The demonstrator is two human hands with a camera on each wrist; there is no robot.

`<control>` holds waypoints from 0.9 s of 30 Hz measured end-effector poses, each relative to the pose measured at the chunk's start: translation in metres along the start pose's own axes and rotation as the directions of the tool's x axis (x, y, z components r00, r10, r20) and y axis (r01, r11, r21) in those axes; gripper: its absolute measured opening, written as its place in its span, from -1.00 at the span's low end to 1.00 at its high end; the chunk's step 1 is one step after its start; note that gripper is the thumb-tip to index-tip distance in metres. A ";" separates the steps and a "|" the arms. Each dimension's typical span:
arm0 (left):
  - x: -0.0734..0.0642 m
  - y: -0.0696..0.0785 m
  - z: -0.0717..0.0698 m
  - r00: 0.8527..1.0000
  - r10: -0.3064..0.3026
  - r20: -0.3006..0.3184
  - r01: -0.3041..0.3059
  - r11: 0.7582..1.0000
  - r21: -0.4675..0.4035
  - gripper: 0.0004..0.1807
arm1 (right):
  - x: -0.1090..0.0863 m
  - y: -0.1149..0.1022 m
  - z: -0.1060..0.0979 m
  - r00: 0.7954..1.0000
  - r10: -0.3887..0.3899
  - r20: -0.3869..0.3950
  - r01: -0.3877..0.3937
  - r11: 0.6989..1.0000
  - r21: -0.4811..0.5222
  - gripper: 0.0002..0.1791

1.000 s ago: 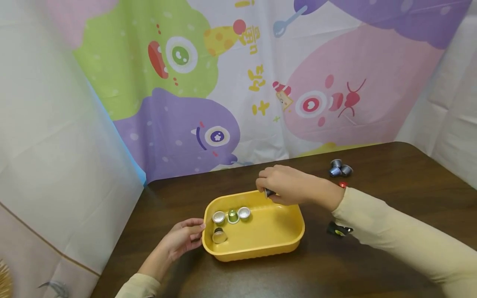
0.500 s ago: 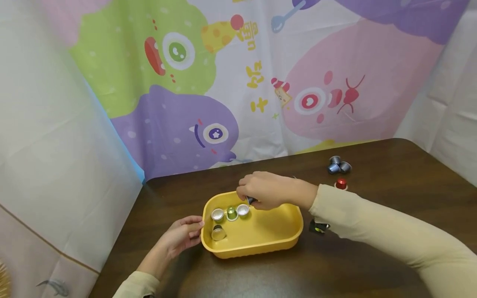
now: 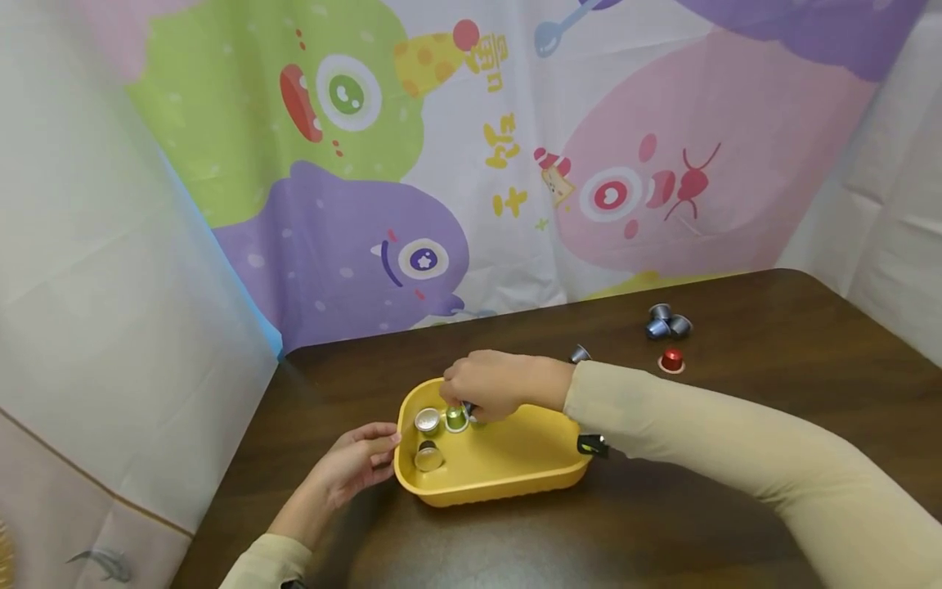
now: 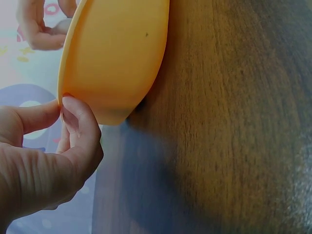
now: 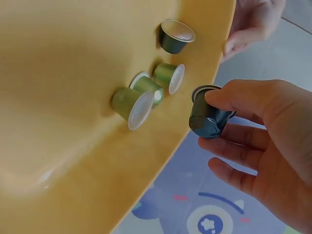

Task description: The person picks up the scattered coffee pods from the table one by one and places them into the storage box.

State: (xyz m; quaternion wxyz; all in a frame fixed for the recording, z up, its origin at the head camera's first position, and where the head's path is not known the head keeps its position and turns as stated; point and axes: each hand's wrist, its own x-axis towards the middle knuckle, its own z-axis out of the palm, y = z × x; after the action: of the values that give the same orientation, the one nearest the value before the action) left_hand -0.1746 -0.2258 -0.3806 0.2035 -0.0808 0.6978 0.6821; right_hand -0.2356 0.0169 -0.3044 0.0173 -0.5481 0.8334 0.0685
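Your right hand [image 3: 489, 384] pinches a dark coffee capsule [image 5: 209, 114] between thumb and fingers, the other fingers loosely bent, and holds it over the far left part of the yellow tray [image 3: 508, 488]. Your left hand [image 3: 361, 462] has the tray's left end, thumb and fingers pinching the rim. Inside the tray, just below the held capsule, you have three green capsules in a row: the left green capsule [image 3: 427, 420] shows its silver lid upward, the middle green capsule [image 3: 456, 419] stands narrow end up, and the right green capsule [image 5: 131, 107] is mostly hidden by your right hand in the head view. Nearer you sits a pale-lidded dark capsule [image 3: 428, 456], tilted. On the dark wooden table [image 3: 515, 544], a grey capsule [image 3: 579, 353] lies just beyond your right wrist; farther right, a red capsule [image 3: 671, 361] stands flange down, near a cluster of three blue-grey capsules [image 3: 659, 329]. Behind hangs a cartoon-monster cloth [image 3: 515, 262].
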 end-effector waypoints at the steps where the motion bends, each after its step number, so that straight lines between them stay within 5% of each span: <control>1: 0.000 0.000 0.000 1.000 0.001 0.003 -0.001 1.000 -0.001 -0.76 | 0.002 -0.001 0.000 1.000 0.003 0.014 -0.003 1.000 -0.001 -0.82; 14: -0.001 0.002 -0.001 1.000 -0.010 -0.011 0.010 1.000 -0.006 -0.78 | 0.027 -0.010 0.010 0.994 -0.041 0.102 0.042 0.999 -0.010 -0.81; 23: -0.002 0.002 -0.001 1.000 0.006 0.015 -0.006 1.000 -0.016 -0.81 | 0.044 -0.010 0.021 0.978 -0.147 0.147 0.131 0.985 0.109 -0.82; 27: -0.002 0.001 -0.001 1.000 0.004 0.012 -0.004 1.000 -0.012 -0.78 | 0.046 -0.011 0.025 0.976 -0.130 0.177 0.104 0.984 0.145 -0.83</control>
State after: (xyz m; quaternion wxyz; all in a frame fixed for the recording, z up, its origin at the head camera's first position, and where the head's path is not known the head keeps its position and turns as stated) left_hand -0.1735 -0.2267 -0.3787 0.2058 -0.0766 0.6925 0.6871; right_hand -0.2452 -0.0264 -0.3348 0.1360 -0.5851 0.7971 0.0617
